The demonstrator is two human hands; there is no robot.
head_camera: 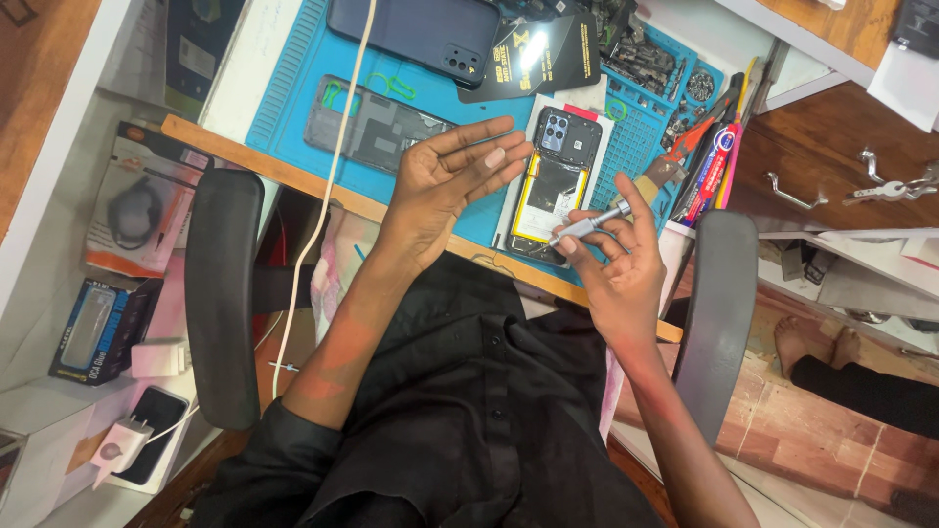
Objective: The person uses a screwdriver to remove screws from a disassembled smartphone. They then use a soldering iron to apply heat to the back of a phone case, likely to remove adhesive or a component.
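Observation:
My right hand (616, 264) grips a small silver screwdriver (590, 226), its tip pointing left toward an opened phone (554, 186). That phone lies with its back cover off, camera block at the top and a yellow-edged battery area below, on a blue repair mat (293, 88). My left hand (445, 186) hovers over the mat's near edge, palm up and fingers spread, holding nothing. It is just left of the opened phone. A grey phone back frame (372, 127) lies on the mat beyond my left hand.
A dark blue phone (416, 34) and a black packet (538, 54) lie farther on the mat. Tools and pens (709, 156) sit at the mat's right edge. A white cable (328, 196) hangs over the desk. Black chair armrests (223, 293) flank me. Boxes and chargers (108, 332) sit at left.

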